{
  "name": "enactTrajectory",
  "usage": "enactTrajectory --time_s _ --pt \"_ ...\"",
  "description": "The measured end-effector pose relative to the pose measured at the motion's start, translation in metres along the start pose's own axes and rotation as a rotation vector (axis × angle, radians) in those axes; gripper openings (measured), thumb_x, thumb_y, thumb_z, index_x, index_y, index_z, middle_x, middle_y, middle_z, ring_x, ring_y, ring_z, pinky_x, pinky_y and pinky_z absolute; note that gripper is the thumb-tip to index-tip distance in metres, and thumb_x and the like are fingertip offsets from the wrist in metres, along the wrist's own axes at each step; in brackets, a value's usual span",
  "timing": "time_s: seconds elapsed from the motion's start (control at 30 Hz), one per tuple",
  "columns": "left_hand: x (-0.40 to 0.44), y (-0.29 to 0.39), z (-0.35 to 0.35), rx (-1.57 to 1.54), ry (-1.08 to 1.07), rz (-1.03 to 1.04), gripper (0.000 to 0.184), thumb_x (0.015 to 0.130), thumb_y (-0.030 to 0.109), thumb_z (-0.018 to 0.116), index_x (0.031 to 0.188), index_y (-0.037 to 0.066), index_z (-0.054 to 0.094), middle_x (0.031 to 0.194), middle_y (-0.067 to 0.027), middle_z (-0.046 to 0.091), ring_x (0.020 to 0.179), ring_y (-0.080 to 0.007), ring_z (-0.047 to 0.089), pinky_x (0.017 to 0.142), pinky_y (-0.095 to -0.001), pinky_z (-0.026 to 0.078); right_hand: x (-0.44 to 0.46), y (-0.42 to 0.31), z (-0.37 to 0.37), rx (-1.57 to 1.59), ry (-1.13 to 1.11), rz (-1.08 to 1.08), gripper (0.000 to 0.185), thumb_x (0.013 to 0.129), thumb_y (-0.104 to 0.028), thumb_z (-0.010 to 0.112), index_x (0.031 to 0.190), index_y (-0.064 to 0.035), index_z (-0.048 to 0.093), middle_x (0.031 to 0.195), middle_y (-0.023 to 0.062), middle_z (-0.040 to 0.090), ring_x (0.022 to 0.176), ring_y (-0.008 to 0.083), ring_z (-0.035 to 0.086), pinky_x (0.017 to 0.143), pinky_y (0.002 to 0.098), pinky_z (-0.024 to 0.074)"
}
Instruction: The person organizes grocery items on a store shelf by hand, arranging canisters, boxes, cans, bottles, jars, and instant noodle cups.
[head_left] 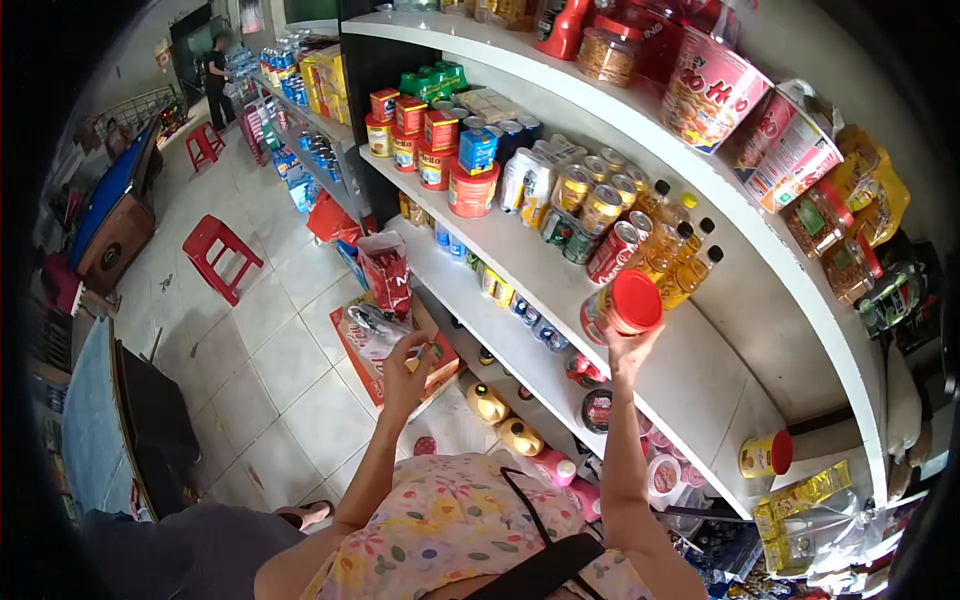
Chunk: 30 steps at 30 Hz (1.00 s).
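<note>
A red-lidded container (pixel 630 303) is in my right hand (pixel 628 350), whose fingers wrap round its lower part. It is raised in front of the middle shelf, close to the soda cans (pixel 613 252) and the bottles of yellow liquid (pixel 690 275). My left hand (pixel 408 365) is above a red cardboard box (pixel 375 370) on the floor, with its fingers bent; whether anything small is between them is too small to tell. Further along the shelf stand red-lidded tins (pixel 472 190) with small boxes on top.
White curved shelves (pixel 540 265) run along the right side. Noodle cups (pixel 712 90) stand on the top shelf. Another red-lidded container (pixel 766 454) is at the lower right. Red stools (pixel 222 258) stand on the tiled floor. A person (pixel 217 80) is in the far background.
</note>
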<state>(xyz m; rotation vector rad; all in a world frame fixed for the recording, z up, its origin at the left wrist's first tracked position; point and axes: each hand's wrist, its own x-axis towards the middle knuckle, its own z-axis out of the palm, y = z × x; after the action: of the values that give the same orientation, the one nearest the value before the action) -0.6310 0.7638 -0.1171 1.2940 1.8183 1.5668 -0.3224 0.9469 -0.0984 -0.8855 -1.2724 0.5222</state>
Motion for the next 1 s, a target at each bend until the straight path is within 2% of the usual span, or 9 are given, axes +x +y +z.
enactTrajectory --time_s 0.13,0.37,0.53,0.63,0.7,0.77,0.83,0.9,1.0 --pt "-0.010 -0.030 -0.066 0.106 0.166 0.028 0.027 0.083 0.005 0.065 0.110 0.001 0.060 0.100 -0.0095 0.066 0.092 -0.0185 0.063 0.077 -0.0306 0.051 0.004 0.012 0.099 0.045 -0.115 0.038 0.092 0.057 -0.016 0.085 0.131 -0.0035 0.032 0.122 0.0139 0.050 0.112 0.0243 0.052 0.098 0.0371 0.0411" --pt "-0.054 -0.087 -0.184 0.197 0.490 -0.176 0.022 0.086 0.008 0.062 0.106 0.001 0.060 0.097 -0.0103 0.067 0.089 -0.0186 0.063 0.074 -0.0302 0.049 0.017 0.045 0.207 -0.199 -0.131 0.069 0.095 0.053 -0.030 0.087 0.127 -0.0044 0.033 0.119 0.0165 0.055 0.107 0.0287 0.056 0.091 0.0392 0.0449" --pt "-0.040 -0.114 -0.192 0.210 0.408 -0.221 0.022 0.086 0.007 0.062 0.106 -0.001 0.059 0.093 -0.0092 0.065 0.085 -0.0149 0.061 0.066 -0.0260 0.050 0.027 0.042 0.227 -0.285 -0.157 0.107 0.099 0.057 -0.040 0.087 0.128 -0.0052 0.028 0.117 0.0192 0.057 0.102 0.0346 0.059 0.085 0.0423 0.0483" --pt "-0.003 -0.112 -0.154 0.143 0.324 -0.109 0.023 0.086 0.007 0.061 0.107 -0.002 0.059 0.093 -0.0096 0.064 0.085 -0.0154 0.061 0.066 -0.0274 0.051 0.024 0.056 0.204 -0.416 -0.233 -0.002 0.110 0.062 -0.038 0.084 0.141 -0.0020 0.017 0.125 0.0205 0.053 0.113 0.0347 0.053 0.092 0.0413 0.0458" --pt "0.029 -0.086 -0.113 0.042 0.077 -0.008 0.023 0.086 0.007 0.061 0.107 -0.002 0.059 0.094 -0.0098 0.064 0.084 -0.0158 0.061 0.068 -0.0276 0.051 0.037 -0.012 0.151 -0.697 -0.695 0.343 0.102 0.065 -0.037 0.083 0.142 -0.0013 0.025 0.126 0.0198 0.052 0.112 0.0327 0.054 0.093 0.0409 0.0465" --pt "0.051 -0.049 -0.067 0.005 -0.126 0.092 0.024 0.085 0.006 0.063 0.107 -0.001 0.059 0.096 -0.0098 0.064 0.086 -0.0161 0.062 0.071 -0.0273 0.051 0.043 -0.068 0.076 -0.398 -0.983 0.380 0.078 0.073 -0.028 0.079 0.133 0.0012 0.040 0.124 0.0179 0.055 0.111 0.0259 0.056 0.091 0.0374 0.0487" --pt "0.070 -0.010 -0.017 -0.271 -0.313 0.087 0.027 0.083 0.003 0.064 0.109 -0.001 0.058 0.099 -0.0097 0.063 0.088 -0.0158 0.061 0.077 -0.0275 0.050 0.050 -0.123 -0.002 -0.045 -1.097 0.391 0.060 0.079 -0.017 0.074 0.127 0.0039 0.046 0.120 0.0158 0.058 0.108 0.0203 0.059 0.090 0.0323 0.0497" --pt "0.082 0.072 0.022 -0.225 -0.496 0.196 0.027 0.083 -0.003 0.060 0.109 0.001 0.056 0.101 -0.0063 0.061 0.094 -0.0150 0.059 0.083 -0.0277 0.047 0.058 -0.200 -0.076 0.024 -0.942 0.291 0.049 0.079 -0.012 0.074 0.121 0.0041 0.053 0.108 0.0141 0.064 0.099 0.0191 0.063 0.085 0.0303 0.0522" --pt "0.092 0.191 0.062 -0.398 -0.672 0.597 0.035 0.078 -0.003 0.064 0.112 -0.003 0.055 0.109 -0.0106 0.061 0.101 -0.0187 0.058 0.091 -0.0307 0.045 0.064 -0.277 -0.154 0.005 -0.321 -0.068 0.030 0.083 -0.017 0.070 0.102 0.0034 0.061 0.085 0.0109 0.067 0.077 0.0167 0.065 0.071 0.0278 0.0536"
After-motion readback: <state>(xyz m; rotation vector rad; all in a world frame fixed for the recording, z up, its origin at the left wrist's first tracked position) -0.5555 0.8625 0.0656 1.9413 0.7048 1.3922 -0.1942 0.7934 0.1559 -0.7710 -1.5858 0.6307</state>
